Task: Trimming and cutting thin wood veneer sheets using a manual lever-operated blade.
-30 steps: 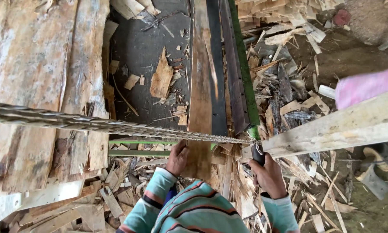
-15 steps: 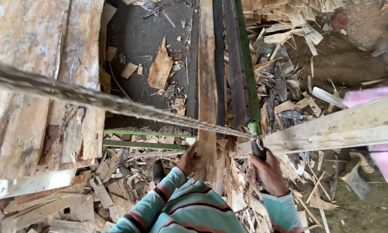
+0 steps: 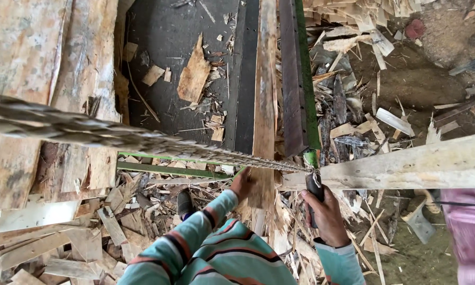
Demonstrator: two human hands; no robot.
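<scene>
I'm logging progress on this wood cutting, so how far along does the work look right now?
Already done, it seems: wood scraps and offcuts litter the ground around the green-edged machine bed. In hand: the left hand rests on the near end of a long plank lying on the bed, while the right hand grips a dark handle where the rope ends. Left: that plank looks whole.

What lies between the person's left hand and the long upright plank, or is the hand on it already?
Nothing visible does: the left hand already touches the plank at its lower end. The right hand grips a dark handle beside it.
</scene>
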